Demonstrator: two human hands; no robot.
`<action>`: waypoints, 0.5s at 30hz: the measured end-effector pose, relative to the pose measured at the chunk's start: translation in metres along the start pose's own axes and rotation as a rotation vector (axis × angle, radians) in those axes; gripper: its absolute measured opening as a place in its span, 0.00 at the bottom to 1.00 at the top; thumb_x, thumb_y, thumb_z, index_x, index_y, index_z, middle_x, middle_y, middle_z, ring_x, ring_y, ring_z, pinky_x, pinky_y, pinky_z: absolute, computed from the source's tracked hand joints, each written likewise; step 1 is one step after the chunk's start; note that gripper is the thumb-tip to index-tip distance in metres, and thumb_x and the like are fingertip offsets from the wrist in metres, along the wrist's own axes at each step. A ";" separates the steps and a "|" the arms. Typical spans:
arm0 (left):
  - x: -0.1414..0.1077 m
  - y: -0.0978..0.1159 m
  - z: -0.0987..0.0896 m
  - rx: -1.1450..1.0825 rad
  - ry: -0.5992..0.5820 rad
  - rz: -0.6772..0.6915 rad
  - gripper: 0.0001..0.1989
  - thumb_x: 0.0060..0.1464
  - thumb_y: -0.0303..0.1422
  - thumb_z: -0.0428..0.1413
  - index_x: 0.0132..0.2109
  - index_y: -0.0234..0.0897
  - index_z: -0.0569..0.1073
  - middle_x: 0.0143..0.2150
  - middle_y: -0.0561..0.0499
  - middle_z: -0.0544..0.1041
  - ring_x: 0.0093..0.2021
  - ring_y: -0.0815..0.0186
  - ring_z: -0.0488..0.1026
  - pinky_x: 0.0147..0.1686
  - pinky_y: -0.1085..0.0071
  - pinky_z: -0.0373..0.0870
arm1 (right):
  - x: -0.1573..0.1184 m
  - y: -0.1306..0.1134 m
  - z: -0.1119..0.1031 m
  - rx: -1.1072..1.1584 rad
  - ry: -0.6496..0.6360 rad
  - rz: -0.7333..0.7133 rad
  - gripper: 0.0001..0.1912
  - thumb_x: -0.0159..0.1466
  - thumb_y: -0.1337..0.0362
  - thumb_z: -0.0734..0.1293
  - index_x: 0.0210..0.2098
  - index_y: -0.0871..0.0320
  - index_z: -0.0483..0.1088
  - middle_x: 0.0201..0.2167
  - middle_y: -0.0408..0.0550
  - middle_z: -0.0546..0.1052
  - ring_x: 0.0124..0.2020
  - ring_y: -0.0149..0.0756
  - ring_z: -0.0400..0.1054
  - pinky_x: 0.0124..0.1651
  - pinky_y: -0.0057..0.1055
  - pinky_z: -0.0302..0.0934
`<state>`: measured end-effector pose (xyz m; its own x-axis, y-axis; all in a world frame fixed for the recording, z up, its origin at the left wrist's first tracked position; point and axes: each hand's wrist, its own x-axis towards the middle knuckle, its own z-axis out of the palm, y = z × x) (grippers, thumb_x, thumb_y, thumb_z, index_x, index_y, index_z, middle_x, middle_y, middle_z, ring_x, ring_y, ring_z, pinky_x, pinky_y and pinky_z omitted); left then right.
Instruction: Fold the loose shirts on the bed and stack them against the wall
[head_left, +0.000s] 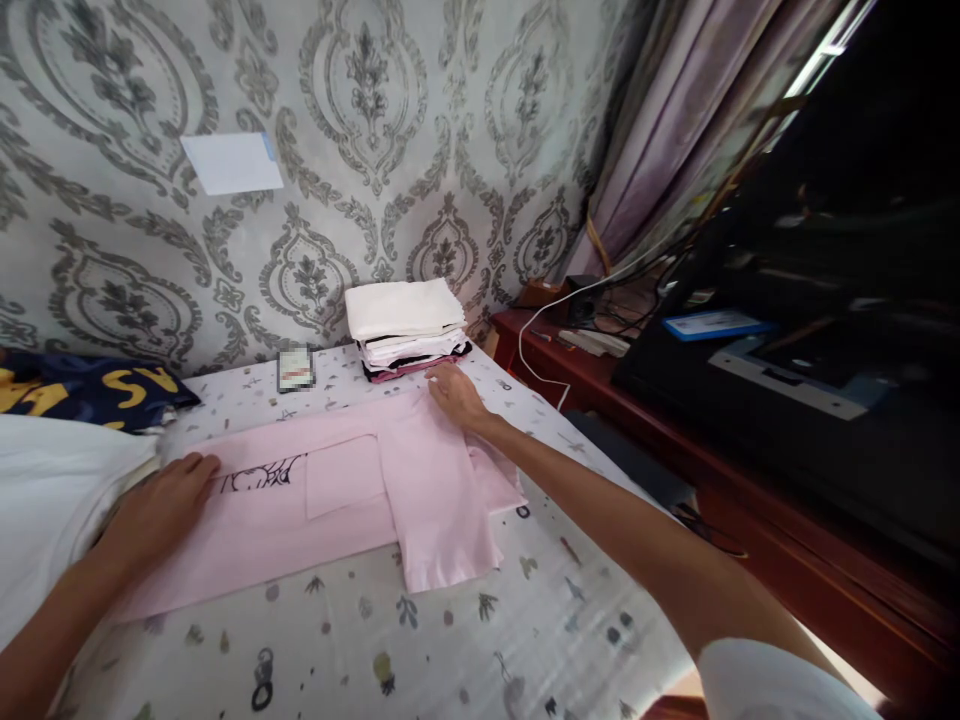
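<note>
The pink shirt (pixel 442 480) lies between the two grips, its long axis running from the left grip (pixel 159 512) across to the right grip (pixel 457 398) and slightly away from the body. The right grip is at the far edge of the wide sleeve end, with fingers bent; whether it pinches the fabric or only touches it, I cannot tell. The left grip is at the narrower end, palm down near the black print (pixel 262 474), fingers partly bent; whether any fabric is caught beneath them is hidden. The near flap of the sleeve end hangs toward the body from the right grip, which is the closer hand to it.

Just beyond the right grip stands a stack of folded cloth (pixel 405 325). Left of the left grip lies white cloth (pixel 60 490), with navy cloth (pixel 82 385) past it. Everything rests on a bed with a patterned sheet (pixel 337 640). Behind is a papered wall (pixel 367 230); to the right of the right grip, a red cabinet (pixel 517 340) and a curtain (pixel 682 130).
</note>
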<state>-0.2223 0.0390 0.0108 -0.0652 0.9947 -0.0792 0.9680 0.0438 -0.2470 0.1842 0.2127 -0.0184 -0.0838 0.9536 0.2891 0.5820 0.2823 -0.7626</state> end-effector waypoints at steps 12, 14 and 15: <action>0.022 0.038 -0.024 -0.051 0.245 0.206 0.21 0.61 0.24 0.41 0.52 0.35 0.74 0.52 0.38 0.78 0.54 0.47 0.73 0.52 0.51 0.67 | 0.048 0.008 -0.002 -0.230 -0.133 0.431 0.12 0.52 0.65 0.73 0.17 0.57 0.69 0.14 0.43 0.69 0.24 0.37 0.70 0.29 0.29 0.60; 0.037 0.073 -0.035 -0.241 0.285 0.341 0.19 0.63 0.27 0.42 0.53 0.35 0.73 0.52 0.40 0.78 0.52 0.52 0.74 0.53 0.54 0.68 | 0.050 0.013 -0.001 -0.159 -0.131 0.439 0.09 0.48 0.70 0.73 0.17 0.57 0.70 0.11 0.41 0.66 0.21 0.34 0.68 0.26 0.26 0.57; 0.046 0.092 -0.039 -0.330 0.298 0.400 0.17 0.64 0.29 0.43 0.52 0.35 0.73 0.52 0.41 0.78 0.52 0.53 0.74 0.53 0.56 0.69 | 0.050 0.017 0.000 -0.118 -0.124 0.441 0.08 0.48 0.70 0.73 0.17 0.58 0.70 0.10 0.40 0.65 0.20 0.33 0.66 0.24 0.26 0.56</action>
<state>-0.1268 0.0928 0.0216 0.3442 0.9211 0.1820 0.9307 -0.3603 0.0634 0.1900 0.2649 -0.0165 0.0999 0.9872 -0.1241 0.6709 -0.1589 -0.7244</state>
